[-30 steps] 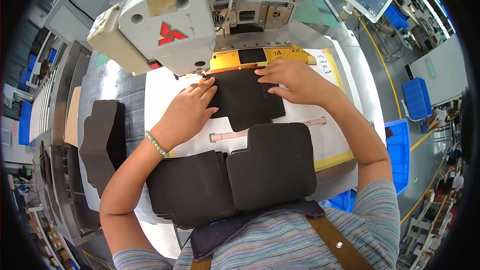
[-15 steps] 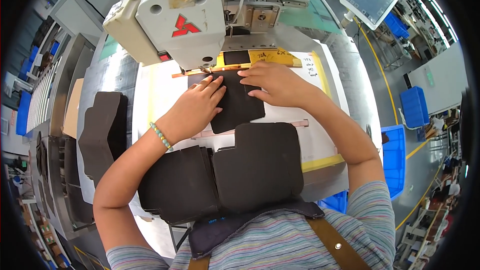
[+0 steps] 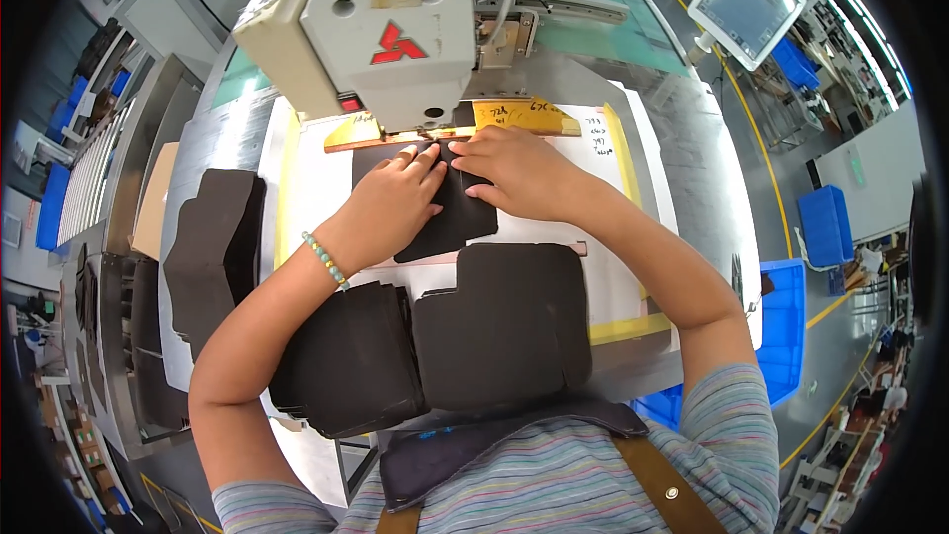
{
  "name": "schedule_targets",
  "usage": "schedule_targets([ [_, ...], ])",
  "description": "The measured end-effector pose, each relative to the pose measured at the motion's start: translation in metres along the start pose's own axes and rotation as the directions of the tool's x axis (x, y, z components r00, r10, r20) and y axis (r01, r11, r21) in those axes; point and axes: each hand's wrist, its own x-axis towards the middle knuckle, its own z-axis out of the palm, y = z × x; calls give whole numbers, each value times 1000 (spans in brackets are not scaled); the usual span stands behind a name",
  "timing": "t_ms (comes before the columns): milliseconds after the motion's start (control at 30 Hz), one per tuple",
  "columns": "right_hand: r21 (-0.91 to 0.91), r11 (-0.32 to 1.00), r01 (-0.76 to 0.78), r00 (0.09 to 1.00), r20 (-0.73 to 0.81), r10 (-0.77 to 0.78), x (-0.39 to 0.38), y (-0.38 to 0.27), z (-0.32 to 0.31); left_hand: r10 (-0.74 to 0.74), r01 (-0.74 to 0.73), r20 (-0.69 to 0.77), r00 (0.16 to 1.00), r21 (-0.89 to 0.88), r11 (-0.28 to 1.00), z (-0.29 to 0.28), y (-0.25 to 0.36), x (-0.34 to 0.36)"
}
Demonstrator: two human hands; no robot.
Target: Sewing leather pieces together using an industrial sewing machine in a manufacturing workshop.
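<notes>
A dark brown-black flat panel point(image 3: 455, 222) lies on the white work surface in front of a sewing machine head point(image 3: 390, 64). My left hand point(image 3: 388, 206) rests flat on the panel's left part, fingers stretched toward the needle area. My right hand point(image 3: 519, 173) lies on its far right part, fingers extended, palm down. The two hands' fingertips are close together. Just beyond them runs a copper-edged yellow template point(image 3: 529, 117) with handwriting, along the panel's far edge. The machine head partly hides the seam area.
Two stacks of dark panels, a left stack point(image 3: 341, 366) and a right stack point(image 3: 504, 326), sit close to my body. More folded dark panels point(image 3: 213, 247) stand at the left. A screen point(image 3: 748, 2) is at the far right, with blue bins point(image 3: 786, 331) below the table's right edge.
The template and the panel have shifted left relative to the machine head. My right hand has moved slightly left with them; both hands still lie on the panel. The view has also shifted a little.
</notes>
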Motion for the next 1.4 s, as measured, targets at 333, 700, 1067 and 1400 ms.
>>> schedule_targets([
  [333,25,999,24,999,-24,-23,-5,-6,-1,-71,71,1,997,65,995,-3,13,11],
  [700,84,994,-71,992,-98,79,-47,1,6,-11,27,-101,995,153,988,9,20,13],
  [1067,59,998,-28,996,-80,32,-40,3,10,8,7,-130,992,111,994,13,20,13],
  [1400,40,998,52,993,-104,-47,-22,7,4,-73,70,-124,990,-28,997,16,19,13],
])
